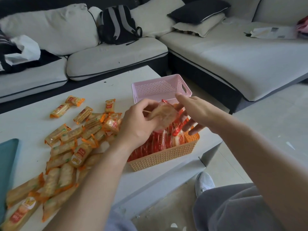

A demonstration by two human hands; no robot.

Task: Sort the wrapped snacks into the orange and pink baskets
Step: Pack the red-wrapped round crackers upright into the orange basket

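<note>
An orange basket (164,158) stands near the table's right edge, packed with red-wrapped snacks (158,141). Behind it is a pink basket (158,87); what lies inside is hidden by my hands. My left hand (138,124) grips a red-wrapped round snack (164,115) above the orange basket. My right hand (191,112) hovers beside that snack with straight, spread fingers, over the basket's far end. Several orange-wrapped cracker packs (73,142) lie scattered on the table to the left.
The white low table (30,120) has a teal tray (7,164) at its left edge. A white sofa (225,54) with cushions and a black backpack (119,25) wraps round behind. My leg and a white shoe (204,182) are at the right, below the table.
</note>
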